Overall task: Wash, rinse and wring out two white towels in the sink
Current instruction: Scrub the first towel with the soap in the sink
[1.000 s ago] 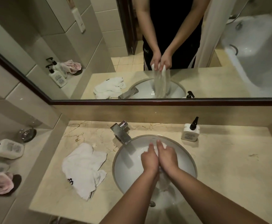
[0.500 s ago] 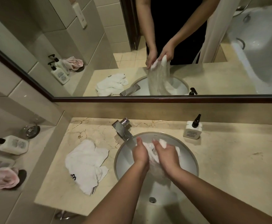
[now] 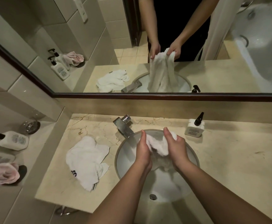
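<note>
Left hand point(image 3: 142, 150) and right hand point(image 3: 177, 148), fingers curled, gripping opposite ends of wet white terry towel point(image 3: 158, 145) above round white basin point(image 3: 124, 157); second white towel point(image 3: 86, 159) on counter at nine o'clock; advisable: keep bundle low over basin, counter-twist firmly.

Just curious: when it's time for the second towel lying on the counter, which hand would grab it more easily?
Probably the left hand: the crumpled white towel lies left of the sink, on its side.
</note>
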The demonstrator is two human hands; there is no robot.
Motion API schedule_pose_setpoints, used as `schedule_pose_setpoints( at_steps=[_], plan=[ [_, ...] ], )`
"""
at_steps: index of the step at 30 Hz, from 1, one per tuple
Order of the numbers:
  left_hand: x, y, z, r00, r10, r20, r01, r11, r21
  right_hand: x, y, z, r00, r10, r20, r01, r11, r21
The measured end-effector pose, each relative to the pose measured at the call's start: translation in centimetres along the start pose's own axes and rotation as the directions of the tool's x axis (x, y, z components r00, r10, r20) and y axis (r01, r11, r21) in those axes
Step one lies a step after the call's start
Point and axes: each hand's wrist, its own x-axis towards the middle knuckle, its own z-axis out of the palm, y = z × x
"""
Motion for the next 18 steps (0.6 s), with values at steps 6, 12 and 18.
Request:
schedule_pose_setpoints(
  at_steps=[6,12,18],
  plan=[
    [-1.6,-0.5,2.3,0.993,0.099,-0.069,-0.073,0.950,0.305,1.5,-0.2,2.6,0.980,-0.039,-0.194,-0.018,0.959,-0.283],
    [-0.7,0.3,1.3,0.962,0.170,-0.215,-0.101,0.949,0.299,0.7,2.2,3.7,0.985,0.138,-0.105,-0.154,0.975,-0.161],
    [-0.8,1.1,0.8,0.919,0.190,-0.346,-0.138,0.976,0.169,0.4,2.2,2.9,0.984,0.065,-0.163,-0.078,0.994,-0.077]
  ],
)
